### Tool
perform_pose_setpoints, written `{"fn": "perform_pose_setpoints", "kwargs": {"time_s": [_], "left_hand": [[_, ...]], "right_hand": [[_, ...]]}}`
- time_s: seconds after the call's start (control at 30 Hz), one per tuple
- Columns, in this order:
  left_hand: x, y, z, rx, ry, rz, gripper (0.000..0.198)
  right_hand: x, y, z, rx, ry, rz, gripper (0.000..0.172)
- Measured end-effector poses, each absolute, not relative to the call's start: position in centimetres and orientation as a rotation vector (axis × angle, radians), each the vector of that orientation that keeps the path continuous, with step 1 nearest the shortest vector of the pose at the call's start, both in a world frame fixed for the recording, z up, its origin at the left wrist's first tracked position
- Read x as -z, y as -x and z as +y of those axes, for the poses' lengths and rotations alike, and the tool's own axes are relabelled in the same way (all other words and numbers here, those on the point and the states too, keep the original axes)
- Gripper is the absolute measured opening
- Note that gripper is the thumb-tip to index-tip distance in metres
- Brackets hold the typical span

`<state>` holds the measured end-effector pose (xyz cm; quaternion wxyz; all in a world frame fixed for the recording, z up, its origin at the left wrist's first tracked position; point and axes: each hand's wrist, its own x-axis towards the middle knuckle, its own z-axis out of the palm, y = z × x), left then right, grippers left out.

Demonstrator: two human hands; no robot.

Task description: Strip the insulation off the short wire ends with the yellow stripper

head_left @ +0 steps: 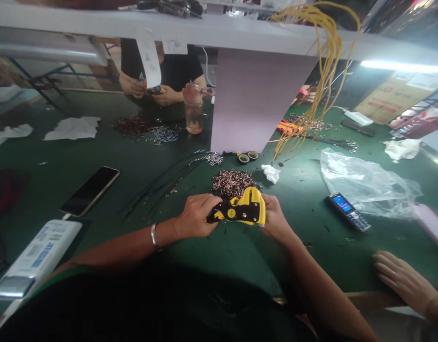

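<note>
A yellow and black wire stripper (pixel 242 212) is held above the near part of the green table. My right hand (pixel 276 219) grips it at its right end, with most of the fingers hidden behind the yellow body. Closed at the tool's black left end is my left hand (pixel 197 216), its thumb against it; whatever lies between its fingers is hidden. Just beyond the stripper is a heap of short, dark wire pieces with coppery ends (pixel 235 182). Behind that heap lies a small pile of silvery-tipped pieces (pixel 214 158), with long black wires (pixel 169 183) trailing left.
A smartphone (pixel 90 191) and white power bank (pixel 39 256) lie left. On the right are a keypad phone (pixel 348 211), plastic bag (pixel 368 185) and another person's hand (pixel 406 282). Yellow wires (pixel 326 61) hang from the shelf (pixel 240 35). A co-worker's hands (pixel 165 96) hold a tool opposite.
</note>
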<state>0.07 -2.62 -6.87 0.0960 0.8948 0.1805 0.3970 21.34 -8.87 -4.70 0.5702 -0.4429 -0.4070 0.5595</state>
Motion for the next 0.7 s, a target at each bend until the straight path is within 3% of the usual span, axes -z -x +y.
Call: {"fn": "perform_pose_setpoints", "kwargs": {"time_s": [0.4, 0.7], "left_hand": [[7.7, 0.0, -2.7, -1.072, -2.531, 0.653, 0.021], [6.1, -0.9, -1.8, -0.53, -1.316, 0.575, 0.028]], "right_hand": [[4.5, -21.0, -8.4, -1.272, 1.085, -1.007, 0.016], [4.2, -20.7, -8.2, -1.206, 1.159, -0.946, 0.014]]}}
